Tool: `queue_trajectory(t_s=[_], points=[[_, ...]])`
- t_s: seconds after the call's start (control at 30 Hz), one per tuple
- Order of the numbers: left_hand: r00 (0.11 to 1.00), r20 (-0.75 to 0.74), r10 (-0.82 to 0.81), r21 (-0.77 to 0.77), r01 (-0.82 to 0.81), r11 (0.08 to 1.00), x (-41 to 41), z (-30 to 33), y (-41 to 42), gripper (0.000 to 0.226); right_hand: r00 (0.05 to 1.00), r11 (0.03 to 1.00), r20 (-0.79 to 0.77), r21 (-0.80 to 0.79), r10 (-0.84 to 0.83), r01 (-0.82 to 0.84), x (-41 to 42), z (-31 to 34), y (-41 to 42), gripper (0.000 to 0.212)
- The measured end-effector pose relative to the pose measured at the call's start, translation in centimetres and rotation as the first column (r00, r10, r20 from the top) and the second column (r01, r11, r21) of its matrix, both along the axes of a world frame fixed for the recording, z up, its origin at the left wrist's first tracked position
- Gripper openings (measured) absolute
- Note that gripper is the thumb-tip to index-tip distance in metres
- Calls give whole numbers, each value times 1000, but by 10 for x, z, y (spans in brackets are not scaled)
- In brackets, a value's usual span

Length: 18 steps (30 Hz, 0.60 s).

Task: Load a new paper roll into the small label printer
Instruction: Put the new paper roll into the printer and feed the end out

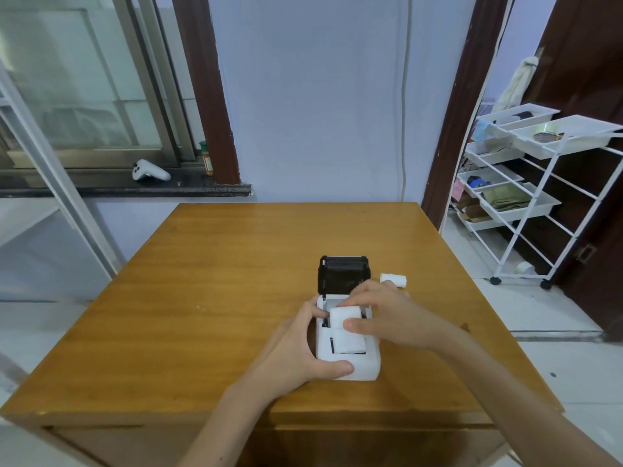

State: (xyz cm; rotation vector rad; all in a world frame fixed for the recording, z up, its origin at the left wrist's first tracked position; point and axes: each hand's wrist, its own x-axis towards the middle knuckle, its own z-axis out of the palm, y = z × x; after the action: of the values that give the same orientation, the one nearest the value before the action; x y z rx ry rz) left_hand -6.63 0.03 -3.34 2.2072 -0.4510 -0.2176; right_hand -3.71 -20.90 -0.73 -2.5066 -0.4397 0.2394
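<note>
A small white label printer (357, 367) sits on the wooden table (209, 298), its black lid (344, 274) tipped open at the back. A white paper roll (344, 316) lies in the open bay, with a strip of paper (349, 342) trailing forward over the printer's top. My right hand (387, 315) pinches the roll from above and from the right. My left hand (296, 352) grips the printer's left side, thumb on its front corner. A second white paper roll (394, 279) lies on the table just behind my right hand.
The table's far edge meets a pale wall. A white wheeled rack of trays (526, 193) stands to the right by a dark door frame. A white controller (150, 170) and a small bottle (206, 158) rest on the window sill at left.
</note>
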Motion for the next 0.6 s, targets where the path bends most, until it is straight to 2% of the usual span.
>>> queue_trajectory(t_s=[0.17, 0.3, 0.5, 0.6], points=[[1000, 14, -9, 0, 9, 1000, 1, -1, 1, 71, 1000, 1000, -31, 28, 0, 1, 2, 0, -3, 40], [1000, 30, -9, 6, 9, 1000, 3, -6, 1, 76, 1000, 999, -11, 45, -23, 23, 0, -6, -5, 25], [999, 42, -20, -19, 21, 1000, 1, -5, 1, 76, 999, 1000, 25, 16, -21, 21, -3, -11, -6, 26], [999, 50, -15, -12, 15, 1000, 2, -5, 1, 74, 999, 997, 8, 77, -32, 31, -3, -10, -6, 23]])
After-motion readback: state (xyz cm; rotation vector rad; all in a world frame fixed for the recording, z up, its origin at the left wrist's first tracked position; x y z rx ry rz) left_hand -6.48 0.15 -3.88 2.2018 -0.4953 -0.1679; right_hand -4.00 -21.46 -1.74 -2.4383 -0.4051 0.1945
